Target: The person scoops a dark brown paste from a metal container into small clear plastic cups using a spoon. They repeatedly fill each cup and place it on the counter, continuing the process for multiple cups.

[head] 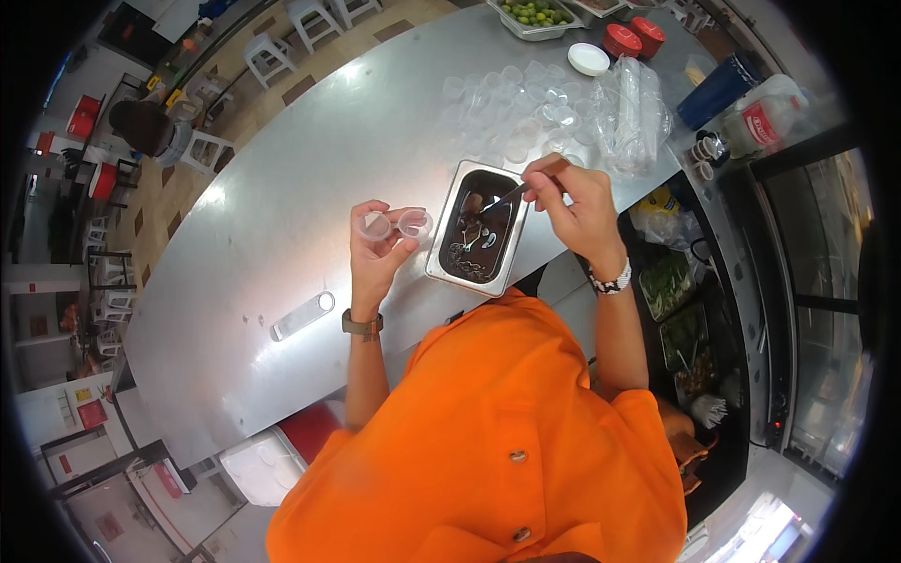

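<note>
My left hand (380, 246) holds a small clear plastic cup (415, 224) and a second round clear piece (374, 226), a cup or its lid, side by side. Just to their right, a rectangular stainless steel pan (435, 266) contains a dark brown liquid (470, 236) with pale glints on its surface. Between the fingers of my right hand (566, 200) is the handle of a spoon or ladle (508, 197). It slants down into the liquid, so its lower end is partly hidden.
Many clear plastic cups (524, 98) are scattered beyond the pan, beside plastic-wrapped cup stacks (633, 112). A flat metal bottle opener (303, 317) lies on the steel table (267, 197). Limes fill a metal tray (538, 32) at the far edge. A large bottle (764, 123) stands at right.
</note>
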The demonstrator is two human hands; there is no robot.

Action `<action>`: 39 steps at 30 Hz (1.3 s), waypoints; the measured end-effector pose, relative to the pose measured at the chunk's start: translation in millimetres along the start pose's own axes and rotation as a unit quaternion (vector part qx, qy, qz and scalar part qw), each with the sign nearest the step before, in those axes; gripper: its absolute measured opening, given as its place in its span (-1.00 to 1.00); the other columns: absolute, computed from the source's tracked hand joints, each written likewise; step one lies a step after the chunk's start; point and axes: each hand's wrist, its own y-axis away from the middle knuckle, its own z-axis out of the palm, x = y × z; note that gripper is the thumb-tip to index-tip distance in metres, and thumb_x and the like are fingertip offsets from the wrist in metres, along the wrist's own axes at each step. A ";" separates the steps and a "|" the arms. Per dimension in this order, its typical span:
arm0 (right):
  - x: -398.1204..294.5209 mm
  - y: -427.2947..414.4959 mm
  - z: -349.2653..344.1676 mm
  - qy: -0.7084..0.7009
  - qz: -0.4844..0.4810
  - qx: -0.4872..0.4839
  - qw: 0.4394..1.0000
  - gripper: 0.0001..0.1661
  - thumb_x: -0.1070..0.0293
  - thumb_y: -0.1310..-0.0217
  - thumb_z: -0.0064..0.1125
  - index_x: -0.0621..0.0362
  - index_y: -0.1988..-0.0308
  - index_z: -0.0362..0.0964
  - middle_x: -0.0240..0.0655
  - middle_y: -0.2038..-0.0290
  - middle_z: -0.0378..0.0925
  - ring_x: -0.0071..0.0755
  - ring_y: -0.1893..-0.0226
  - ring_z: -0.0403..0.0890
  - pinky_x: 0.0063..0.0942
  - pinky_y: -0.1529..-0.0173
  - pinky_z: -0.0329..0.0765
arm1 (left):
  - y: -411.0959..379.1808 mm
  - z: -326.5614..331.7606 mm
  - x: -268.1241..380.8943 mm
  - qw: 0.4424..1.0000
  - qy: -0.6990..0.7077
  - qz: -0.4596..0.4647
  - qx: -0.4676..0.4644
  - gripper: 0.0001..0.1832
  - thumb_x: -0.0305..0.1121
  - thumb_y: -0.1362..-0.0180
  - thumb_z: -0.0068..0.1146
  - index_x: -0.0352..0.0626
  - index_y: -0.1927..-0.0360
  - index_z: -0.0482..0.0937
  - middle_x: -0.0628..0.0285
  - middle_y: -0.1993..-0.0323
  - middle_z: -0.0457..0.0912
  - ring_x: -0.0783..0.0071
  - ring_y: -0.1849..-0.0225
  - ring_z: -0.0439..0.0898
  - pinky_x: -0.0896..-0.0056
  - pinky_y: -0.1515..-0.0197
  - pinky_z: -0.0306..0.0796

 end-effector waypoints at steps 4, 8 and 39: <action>14.8 15.2 0.5 -0.006 0.053 -0.007 0.999 -0.83 0.46 -0.34 0.07 0.34 0.31 0.52 -0.27 0.55 0.62 -0.54 0.60 0.64 -0.64 0.50 0.48 | 15.5 1.3 -14.8 1.000 0.024 0.004 0.016 -0.30 -0.60 -0.09 0.34 -0.07 -0.16 0.10 -0.07 -0.05 0.57 0.24 -0.10 0.57 0.24 -0.17 0.48; 24.8 33.5 13.1 -0.096 0.154 0.038 0.983 -0.78 0.41 -0.40 0.04 0.32 0.30 0.51 -0.29 0.58 0.59 -0.59 0.65 0.57 -0.66 0.58 0.40 | 21.2 3.3 -20.1 0.998 0.051 -0.001 0.026 -0.25 -0.60 -0.08 0.34 -0.05 -0.18 0.04 -0.07 -0.07 0.55 0.24 -0.11 0.57 0.23 -0.17 0.48; 36.1 51.3 -11.0 -0.223 0.235 0.182 0.928 -0.69 0.27 -0.46 -0.02 0.29 0.28 0.47 -0.20 0.58 0.57 -0.53 0.66 0.52 -0.63 0.62 0.36 | 2.6 7.9 23.6 0.951 -0.294 0.097 -0.008 -0.01 -0.48 0.05 0.47 -0.10 -0.32 -0.05 0.10 0.07 0.63 0.36 0.02 0.53 0.31 -0.13 0.33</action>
